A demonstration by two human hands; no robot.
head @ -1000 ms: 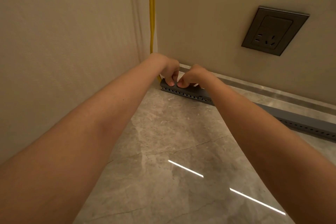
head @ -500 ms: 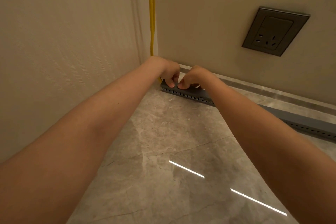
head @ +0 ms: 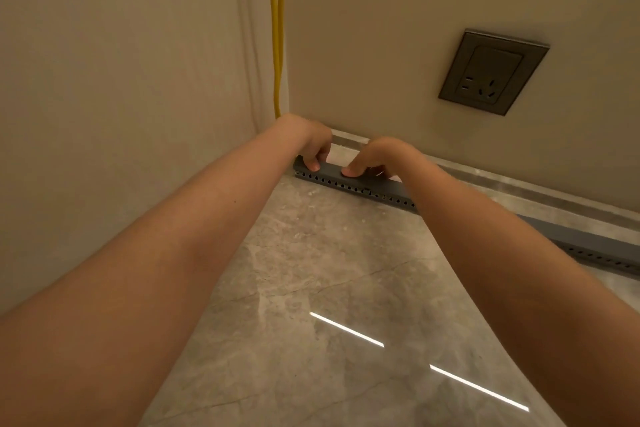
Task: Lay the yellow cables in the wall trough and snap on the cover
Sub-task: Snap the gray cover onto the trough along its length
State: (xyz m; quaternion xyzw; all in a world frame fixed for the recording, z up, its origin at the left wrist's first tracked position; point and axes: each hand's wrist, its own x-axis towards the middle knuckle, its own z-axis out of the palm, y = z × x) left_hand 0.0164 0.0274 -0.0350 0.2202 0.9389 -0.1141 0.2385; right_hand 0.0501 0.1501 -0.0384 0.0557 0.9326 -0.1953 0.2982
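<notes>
At the centre of the frame, the left hand and right hand press curled fingers down on the grey cover over the trough along the skirting. The cover looks light, thin and springy, best pushed along its top edge. The yellow cables drop down the corner.

Two bare forearms are showing, with no sleeves, watch or rings in view. The left hand and the right hand are wearing no gloves. Fine hairs are showing along the right forearm, and the fingernails are looking short and plain.
</notes>
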